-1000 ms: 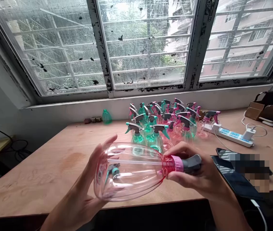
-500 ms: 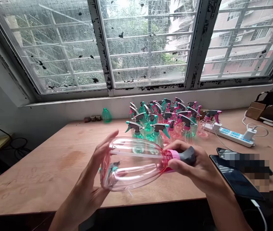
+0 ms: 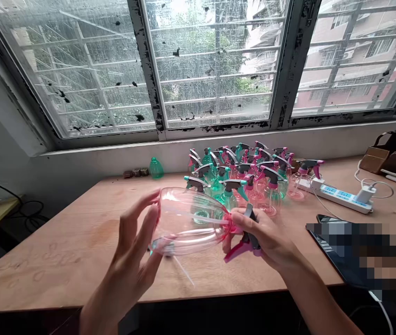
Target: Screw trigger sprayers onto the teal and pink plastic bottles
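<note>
A clear pink spray bottle (image 3: 191, 221) lies sideways in the air between my hands, its base to the left. My left hand (image 3: 137, 242) has its fingers and thumb around the base. My right hand (image 3: 264, 235) is closed around the neck and the grey and pink spray head (image 3: 251, 232), whose pink trigger points down. A white dip tube shows through the wall of the bottle. Beneath it on the table, a thin white tube (image 3: 184, 271) sticks out from a teal and dark part mostly hidden behind the bottle and my left fingers.
Several green and pink spray bottles (image 3: 234, 186) stand grouped near the window wall. A green bottle without a head (image 3: 156, 168) is at the back left, beside small dark blocks (image 3: 137, 172). To the right are a power strip (image 3: 340, 197), phones (image 3: 326, 249) and a brown case (image 3: 375, 160).
The bottle has turned about its length, so the pink trigger now shows below my right hand. The neck end has shifted left, and my left fingers have moved on the base.
</note>
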